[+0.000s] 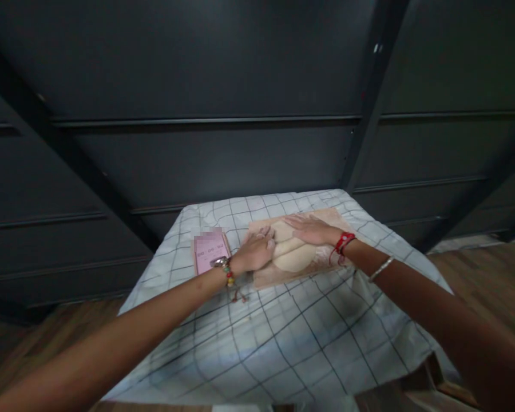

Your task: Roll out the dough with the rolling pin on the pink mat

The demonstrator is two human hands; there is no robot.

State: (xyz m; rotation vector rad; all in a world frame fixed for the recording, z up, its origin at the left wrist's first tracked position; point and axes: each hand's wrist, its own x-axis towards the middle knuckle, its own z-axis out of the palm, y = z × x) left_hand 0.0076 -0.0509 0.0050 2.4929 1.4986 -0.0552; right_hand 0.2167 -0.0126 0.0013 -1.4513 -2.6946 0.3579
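A pale lump of dough [292, 256] lies on a light wooden board [278, 276] on a table covered with a white checked cloth [283, 332]. My left hand [255, 252] presses against the dough's left side with its fingers curled. My right hand [311, 229] lies flat on the dough's far top, fingers stretched out to the left. Beaded bracelets sit on my left wrist; a red band and a metal bangle are on my right.
A pink phone [210, 252] lies on the cloth just left of the board. Dark panelled walls and a slanting dark beam stand behind the table. Wooden floor shows at both sides.
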